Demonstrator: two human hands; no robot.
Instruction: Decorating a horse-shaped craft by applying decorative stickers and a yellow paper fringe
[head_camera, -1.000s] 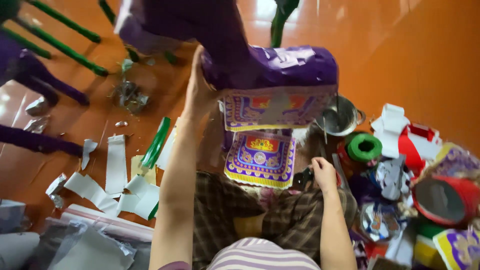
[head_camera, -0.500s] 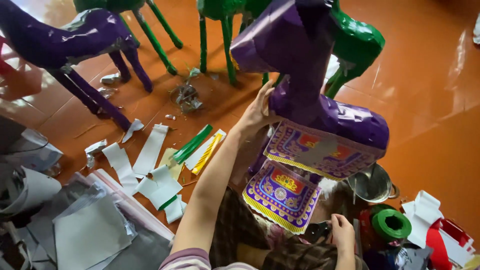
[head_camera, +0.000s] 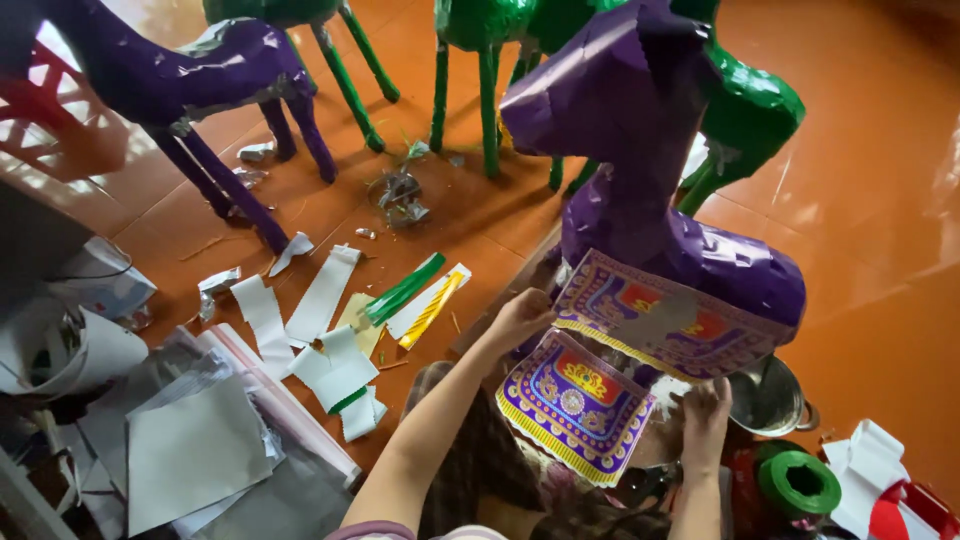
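Observation:
A purple foil-covered paper horse (head_camera: 640, 190) stands in front of me, its body draped with a patterned purple, red and gold paper saddle cloth (head_camera: 650, 315). A second patterned panel (head_camera: 575, 405) hangs below it. My left hand (head_camera: 520, 318) presses against the horse's side at the cloth's left edge, fingers curled. My right hand (head_camera: 705, 415) lies flat with fingers spread under the horse, at the right edge of the lower panel. Neither hand holds a separate object.
Another purple paper horse (head_camera: 180, 70) and green ones (head_camera: 480, 30) stand on the orange tiled floor. White, green and yellow paper strips (head_camera: 340, 310) lie scattered at left, with grey sheets (head_camera: 190, 450). A metal pot (head_camera: 765, 400), a green tape roll (head_camera: 798, 485) and red-white paper sit at right.
The view has tilted up and left, bringing more of the standing horses in. My left hand has slid down the horse's side to the cloth's edge; my right hand has risen to the lower panel.

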